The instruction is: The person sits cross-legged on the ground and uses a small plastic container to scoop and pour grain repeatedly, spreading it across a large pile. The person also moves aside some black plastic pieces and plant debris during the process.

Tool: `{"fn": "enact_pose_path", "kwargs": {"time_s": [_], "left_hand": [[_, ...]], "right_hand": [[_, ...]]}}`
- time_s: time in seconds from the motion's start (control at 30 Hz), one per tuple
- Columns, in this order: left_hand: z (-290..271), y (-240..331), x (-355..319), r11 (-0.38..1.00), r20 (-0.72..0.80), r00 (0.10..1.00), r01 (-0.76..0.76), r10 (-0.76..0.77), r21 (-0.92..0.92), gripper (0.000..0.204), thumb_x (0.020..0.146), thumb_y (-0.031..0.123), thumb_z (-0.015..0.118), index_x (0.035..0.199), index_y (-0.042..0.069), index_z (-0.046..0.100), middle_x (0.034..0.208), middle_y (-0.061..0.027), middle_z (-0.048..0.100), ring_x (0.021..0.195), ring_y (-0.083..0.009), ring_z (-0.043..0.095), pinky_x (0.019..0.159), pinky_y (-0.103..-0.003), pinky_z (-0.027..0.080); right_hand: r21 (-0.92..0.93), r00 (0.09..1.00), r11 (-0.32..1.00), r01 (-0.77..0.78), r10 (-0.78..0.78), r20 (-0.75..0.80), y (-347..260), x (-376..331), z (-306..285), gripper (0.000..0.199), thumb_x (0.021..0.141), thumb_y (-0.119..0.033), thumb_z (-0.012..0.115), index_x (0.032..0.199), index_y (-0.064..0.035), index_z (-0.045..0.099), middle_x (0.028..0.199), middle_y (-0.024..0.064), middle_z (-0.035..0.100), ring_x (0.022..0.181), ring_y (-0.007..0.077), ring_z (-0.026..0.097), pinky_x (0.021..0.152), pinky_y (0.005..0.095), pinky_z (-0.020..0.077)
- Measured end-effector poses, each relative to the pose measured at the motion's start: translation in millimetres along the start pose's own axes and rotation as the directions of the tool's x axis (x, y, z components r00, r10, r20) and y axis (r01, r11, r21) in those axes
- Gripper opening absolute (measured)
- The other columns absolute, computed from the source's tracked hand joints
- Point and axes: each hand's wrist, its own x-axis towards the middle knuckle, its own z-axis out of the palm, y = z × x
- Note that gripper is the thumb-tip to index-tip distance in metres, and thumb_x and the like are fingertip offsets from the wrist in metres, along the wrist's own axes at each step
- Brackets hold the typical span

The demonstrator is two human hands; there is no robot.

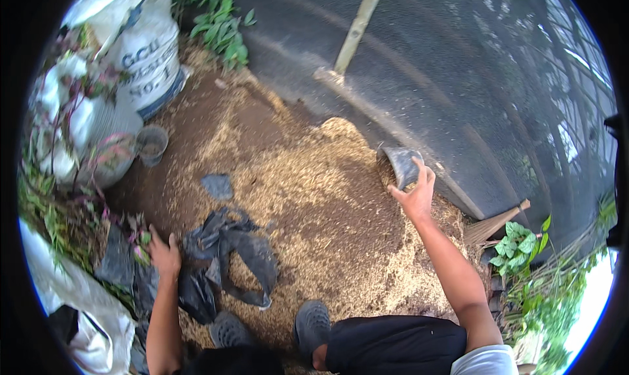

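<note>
My right hand (pixel 418 197) grips a dark grey plastic pot (pixel 405 165) by its side, thumb and fingers apart around it. The pot is tipped, its mouth facing left over the ground, with brown material showing inside. Husk-covered soil (pixel 314 178) lies beneath it in pale and brown patches. At the left, my left hand (pixel 164 254) is low with fingers and thumb spread, beside a purple-and-green leafy plant (pixel 141 240) and black plastic sheeting (pixel 144 283). Whether its fingertips touch the plant I cannot tell. Torn black plastic (pixel 249 250) lies to the right of that hand.
White sacks (pixel 147 60) stand at the far left, with another small pot (pixel 152 144) beside them. A dark scrap (pixel 217 186) lies on the soil. Dark netting (pixel 419 67) rises behind a low edging (pixel 393 129). A broom-like bundle (pixel 495 224) leans at the right.
</note>
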Motion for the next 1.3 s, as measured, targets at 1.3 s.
{"fn": "enact_pose_path", "kwargs": {"time_s": [1.3], "left_hand": [[-1,24,-22,0.977,-0.090,0.992,-0.109,0.094,-0.181,0.073,0.110,0.034,0.041,0.167,-0.008,0.025,0.174,-0.0329,0.025,0.163,-0.0506,0.020,0.133,-0.058,0.015]], "right_hand": [[0.828,0.540,0.480,0.289,-0.796,0.273,-416,-92,380,0.109,0.074,-0.003,0.088,0.166,-0.0295,0.034,0.149,0.0253,0.031,0.140,0.0508,0.047,0.120,0.0518,0.0477]]}}
